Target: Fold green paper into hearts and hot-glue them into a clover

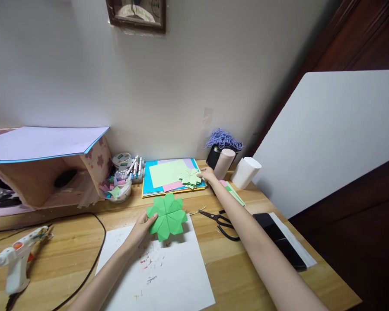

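Observation:
My left hand (145, 224) pinches the edge of a bright green folded paper flower (167, 217), thumb on top, holding it above a marked white sheet (178, 276). My right hand (208, 174) reaches to the back of the table, its fingers at the edge of a smaller pale green paper flower (190, 176). That flower seems to be layered on others and sits on a stack of coloured paper (152, 177). Whether my right fingers grip it or only touch it is too small to tell.
Black scissors (222, 220) lie beneath my right forearm, near a black phone-like object (280, 242). A hot glue gun (19, 255) with its cord is at left. Tubs of markers and paper scraps (121, 190), white rolls (246, 172) and purple yarn (223, 139) line the back.

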### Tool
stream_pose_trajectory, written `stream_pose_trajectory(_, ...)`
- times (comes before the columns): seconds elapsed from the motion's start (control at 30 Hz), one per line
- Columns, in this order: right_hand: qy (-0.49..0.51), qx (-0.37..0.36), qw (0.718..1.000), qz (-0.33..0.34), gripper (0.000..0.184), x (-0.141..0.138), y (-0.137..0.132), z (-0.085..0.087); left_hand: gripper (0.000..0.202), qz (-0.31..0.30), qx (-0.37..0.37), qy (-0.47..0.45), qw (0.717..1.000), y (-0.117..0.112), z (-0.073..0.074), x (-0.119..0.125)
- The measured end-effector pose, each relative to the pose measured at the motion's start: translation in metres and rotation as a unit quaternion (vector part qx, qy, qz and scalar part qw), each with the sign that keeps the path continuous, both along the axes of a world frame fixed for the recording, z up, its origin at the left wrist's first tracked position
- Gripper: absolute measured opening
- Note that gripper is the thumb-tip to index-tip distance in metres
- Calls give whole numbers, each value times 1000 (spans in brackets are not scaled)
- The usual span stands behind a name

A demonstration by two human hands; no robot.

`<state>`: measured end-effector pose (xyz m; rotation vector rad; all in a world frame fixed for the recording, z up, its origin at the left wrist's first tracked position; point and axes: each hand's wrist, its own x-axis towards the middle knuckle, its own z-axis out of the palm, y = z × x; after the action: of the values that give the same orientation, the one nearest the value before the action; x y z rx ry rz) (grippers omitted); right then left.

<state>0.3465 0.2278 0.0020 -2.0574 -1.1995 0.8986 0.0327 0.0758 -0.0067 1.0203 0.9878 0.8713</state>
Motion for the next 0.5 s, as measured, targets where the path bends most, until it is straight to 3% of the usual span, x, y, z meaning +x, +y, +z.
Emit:
stream_pose_trajectory(0.23,134,21,991,-7,33,-10,-7,4,43,-3,6,-17,1000,1,-7,-4)
stream_pose_trajectory(0.5,235,171,956,-37,26,-16,-24,15,45,20,2,9,1000,3,-6,-7)
